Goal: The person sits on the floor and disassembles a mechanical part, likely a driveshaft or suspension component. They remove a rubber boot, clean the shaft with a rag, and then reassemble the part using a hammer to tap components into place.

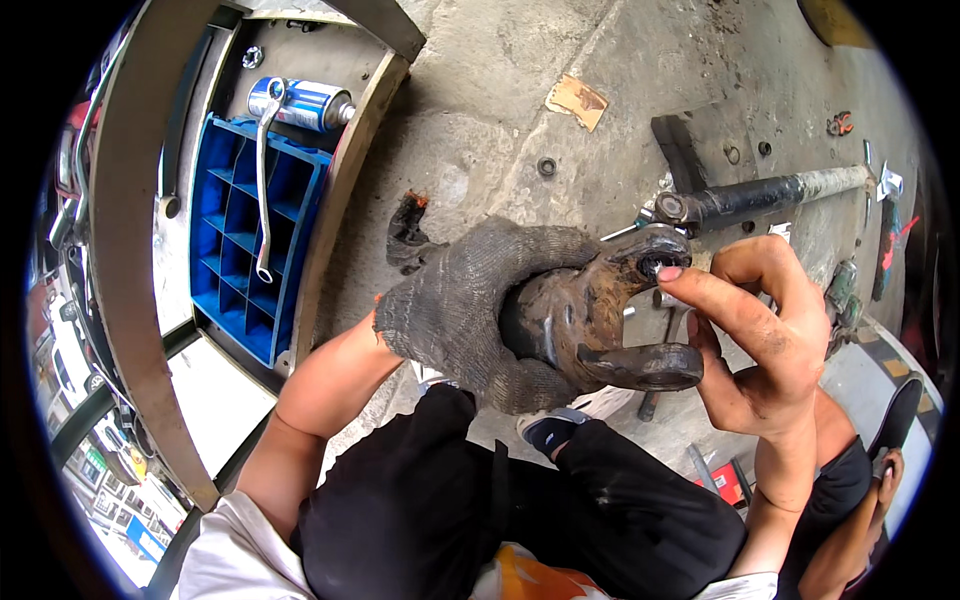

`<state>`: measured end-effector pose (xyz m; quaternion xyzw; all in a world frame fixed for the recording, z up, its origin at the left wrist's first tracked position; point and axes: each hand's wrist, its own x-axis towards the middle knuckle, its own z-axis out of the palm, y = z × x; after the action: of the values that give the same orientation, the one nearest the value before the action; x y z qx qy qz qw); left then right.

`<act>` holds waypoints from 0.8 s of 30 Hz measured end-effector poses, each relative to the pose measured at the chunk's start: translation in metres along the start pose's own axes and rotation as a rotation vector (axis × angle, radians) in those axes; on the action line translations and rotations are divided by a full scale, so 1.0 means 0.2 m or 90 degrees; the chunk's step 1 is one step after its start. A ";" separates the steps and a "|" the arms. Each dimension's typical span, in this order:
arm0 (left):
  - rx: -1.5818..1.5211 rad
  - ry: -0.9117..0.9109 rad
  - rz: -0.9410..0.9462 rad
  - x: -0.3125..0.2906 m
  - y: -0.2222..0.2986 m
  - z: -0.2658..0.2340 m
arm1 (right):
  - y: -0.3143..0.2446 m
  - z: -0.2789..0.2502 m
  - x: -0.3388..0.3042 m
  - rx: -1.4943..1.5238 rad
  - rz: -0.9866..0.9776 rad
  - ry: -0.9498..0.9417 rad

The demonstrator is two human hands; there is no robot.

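Note:
My left hand (450,310), in a dirty grey knit glove, is wrapped round the thick end of a rusty, greasy driveshaft yoke (572,322). The yoke's two forked ears point to the right. My right hand (775,350) is bare, and its index fingertip touches the round hole in the upper ear. A small whitish smear shows at that fingertip. The right thumb stands apart from the index finger, near the lower ear, with the other fingers curled back; nothing is visibly held there.
A long black and silver shaft (770,198) lies on the concrete floor beyond my right hand. A blue divided tray (250,235), a combination wrench (264,190) and a spray can (310,104) rest at left. A dark glove (408,235) lies nearby. Another person's hand (887,475) shows at lower right.

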<state>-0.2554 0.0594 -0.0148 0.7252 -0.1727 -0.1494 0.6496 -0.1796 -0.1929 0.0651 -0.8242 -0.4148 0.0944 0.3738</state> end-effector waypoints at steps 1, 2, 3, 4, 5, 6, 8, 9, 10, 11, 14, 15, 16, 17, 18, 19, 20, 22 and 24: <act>0.001 0.005 0.006 0.01 0.00 0.01 | 0.00 0.00 0.00 -0.010 0.000 -0.006; -0.012 0.006 0.004 0.01 -0.01 0.02 | 0.00 0.00 0.00 -0.019 0.001 -0.012; -0.026 0.007 0.003 0.01 -0.03 0.03 | 0.00 0.00 0.00 -0.029 0.000 -0.015; -0.038 0.002 -0.011 0.01 -0.03 0.03 | 0.01 0.01 0.00 -0.035 -0.001 -0.017; -0.051 -0.002 -0.025 0.01 -0.03 0.04 | 0.01 0.02 -0.01 -0.041 -0.004 -0.016; -0.065 -0.011 -0.049 0.02 -0.02 0.04 | 0.01 0.02 -0.01 -0.048 -0.002 -0.021; -0.067 -0.015 -0.072 0.02 0.01 0.03 | 0.00 0.02 -0.01 -0.061 0.004 -0.039; -0.055 -0.010 -0.070 0.01 0.02 0.03 | -0.01 0.02 -0.01 -0.066 0.005 -0.044; -0.051 -0.014 -0.077 0.02 0.02 0.03 | -0.01 0.01 -0.01 -0.075 0.009 -0.049; -0.046 -0.018 -0.084 0.02 0.03 0.03 | -0.01 0.02 -0.02 -0.083 0.009 -0.046; -0.028 -0.029 -0.095 0.02 0.04 0.01 | -0.02 0.01 -0.04 -0.071 0.047 -0.015; -0.013 -0.021 -0.062 0.01 0.01 0.01 | -0.01 0.00 -0.04 -0.063 0.055 0.007; -0.001 -0.017 -0.024 0.01 -0.01 0.01 | -0.01 -0.03 -0.05 -0.064 0.061 0.026; -0.141 0.004 -0.094 0.01 -0.03 0.01 | 0.00 -0.06 -0.05 -0.066 0.063 0.040; -0.282 0.024 -0.165 0.00 -0.05 0.02 | 0.00 -0.09 -0.06 -0.073 0.055 0.043; -0.421 0.029 -0.203 -0.02 -0.11 0.02 | 0.01 -0.10 -0.07 -0.078 0.061 0.051; -0.564 0.054 -0.249 -0.06 -0.17 0.02 | 0.02 -0.10 -0.08 -0.075 0.062 0.056; -0.820 0.097 -0.315 -0.11 -0.29 0.00 | 0.04 -0.13 -0.09 -0.077 0.054 0.037; -0.901 0.064 -0.337 -0.11 -0.34 -0.04 | 0.05 -0.13 -0.07 -0.073 0.030 -0.008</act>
<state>-0.2687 0.0829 -0.0809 0.1586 0.1739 -0.3425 0.9096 -0.1707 -0.2217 0.0737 -0.8532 -0.4024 0.0844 0.3210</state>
